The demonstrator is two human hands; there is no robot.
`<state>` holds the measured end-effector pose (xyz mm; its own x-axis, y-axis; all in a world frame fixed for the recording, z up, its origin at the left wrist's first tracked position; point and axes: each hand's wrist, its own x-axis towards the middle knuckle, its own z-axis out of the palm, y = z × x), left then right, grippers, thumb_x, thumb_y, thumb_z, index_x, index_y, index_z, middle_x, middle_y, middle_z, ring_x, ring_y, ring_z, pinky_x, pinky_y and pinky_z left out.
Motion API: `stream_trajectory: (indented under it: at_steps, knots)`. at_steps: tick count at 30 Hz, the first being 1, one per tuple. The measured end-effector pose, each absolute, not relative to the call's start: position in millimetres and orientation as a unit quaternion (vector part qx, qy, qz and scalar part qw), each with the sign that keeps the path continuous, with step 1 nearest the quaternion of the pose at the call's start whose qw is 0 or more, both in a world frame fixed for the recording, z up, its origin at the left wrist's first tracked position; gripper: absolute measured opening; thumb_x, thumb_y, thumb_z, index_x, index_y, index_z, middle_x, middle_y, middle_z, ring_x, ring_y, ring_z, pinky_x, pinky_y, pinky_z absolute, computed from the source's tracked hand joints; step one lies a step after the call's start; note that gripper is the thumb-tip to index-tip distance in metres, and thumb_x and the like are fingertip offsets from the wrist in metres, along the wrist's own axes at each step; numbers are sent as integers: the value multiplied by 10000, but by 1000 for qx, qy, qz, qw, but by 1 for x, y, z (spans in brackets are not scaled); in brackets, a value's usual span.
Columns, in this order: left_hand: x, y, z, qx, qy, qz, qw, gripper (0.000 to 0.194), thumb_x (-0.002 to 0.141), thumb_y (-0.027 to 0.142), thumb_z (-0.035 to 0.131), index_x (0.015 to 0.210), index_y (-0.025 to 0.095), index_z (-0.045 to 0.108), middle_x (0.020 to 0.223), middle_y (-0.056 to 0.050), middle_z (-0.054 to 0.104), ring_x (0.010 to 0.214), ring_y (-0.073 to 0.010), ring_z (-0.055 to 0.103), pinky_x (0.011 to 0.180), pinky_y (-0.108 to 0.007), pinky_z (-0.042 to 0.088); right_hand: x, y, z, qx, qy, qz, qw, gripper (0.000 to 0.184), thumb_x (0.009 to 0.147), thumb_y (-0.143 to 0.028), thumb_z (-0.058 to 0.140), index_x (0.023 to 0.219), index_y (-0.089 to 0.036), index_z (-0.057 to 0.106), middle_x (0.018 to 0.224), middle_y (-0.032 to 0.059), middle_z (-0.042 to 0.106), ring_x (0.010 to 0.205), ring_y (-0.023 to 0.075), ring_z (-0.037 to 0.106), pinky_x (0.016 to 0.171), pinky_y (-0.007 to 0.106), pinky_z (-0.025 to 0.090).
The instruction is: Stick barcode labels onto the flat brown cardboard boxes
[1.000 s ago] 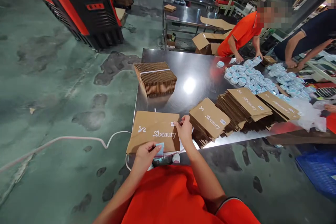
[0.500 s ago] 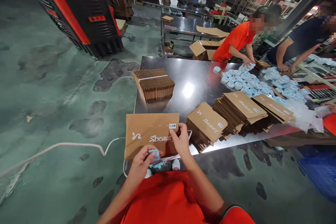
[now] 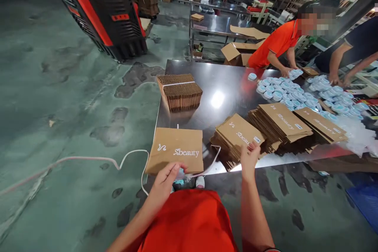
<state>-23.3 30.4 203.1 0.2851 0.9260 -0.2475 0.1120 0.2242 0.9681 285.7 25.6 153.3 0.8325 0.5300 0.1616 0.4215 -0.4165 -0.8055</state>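
A brown flat cardboard box (image 3: 173,145) printed "Sbeauty", with no label showing, lies at the table's front left corner. My left hand (image 3: 169,177) is closed over its lower edge. A small pale-blue piece (image 3: 180,172) shows at those fingertips, mostly hidden. To the right, my right hand (image 3: 249,155) has its fingers closed at the near right edge of the top flat cardboard box (image 3: 236,130) on a stack. That box carries a white barcode label (image 3: 257,139) just beyond the fingers.
Behind stands a strapped bundle of flat cardboard (image 3: 181,92). More box stacks (image 3: 285,122) and many round pale-blue packs (image 3: 289,92) cover the table's right side. A co-worker in orange (image 3: 274,43) handles packs; another in dark clothing stands beyond. A white cord (image 3: 118,161) trails left.
My right hand has moved right, from the labelled box in front of me to the neighbouring stack. The front box now shows no label. The view has shifted slightly.
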Motion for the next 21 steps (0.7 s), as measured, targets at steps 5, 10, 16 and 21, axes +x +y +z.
stream_trajectory:
  at_steps: [5, 10, 16, 21]
  knots:
    - [-16, 31, 206, 475, 492, 358, 636, 333, 740, 358, 616, 1024, 186, 589, 880, -47, 713, 809, -191, 653, 776, -318, 508, 174, 20, 186, -644, -434, 339, 531, 303, 791, -362, 571, 1056, -218, 548, 1012, 74, 617, 882, 188, 594, 764, 321, 496]
    - [-17, 30, 205, 391, 502, 360, 682, 393, 625, 367, 731, 939, 171, 596, 854, -65, 731, 747, -211, 674, 709, -353, 547, 128, 11, 216, -550, -511, 449, 485, 128, 823, -287, 570, 933, -240, 616, 896, 23, 627, 770, 146, 590, 708, 276, 493]
    - [-21, 30, 203, 419, 514, 373, 648, 233, 594, 379, 715, 632, 171, 617, 971, -99, 721, 845, -230, 651, 702, -306, 524, 127, 13, 222, -533, -548, 456, 457, 94, 813, -279, 602, 746, -215, 619, 843, 28, 608, 816, 158, 583, 713, 266, 484]
    - [-26, 31, 199, 491, 550, 333, 588, 301, 632, 428, 654, 505, 196, 510, 509, 20, 559, 515, -129, 491, 521, -242, 403, 125, 15, 222, -541, -568, 428, 449, 110, 824, -263, 577, 724, -219, 595, 861, 34, 609, 847, 167, 585, 718, 280, 481]
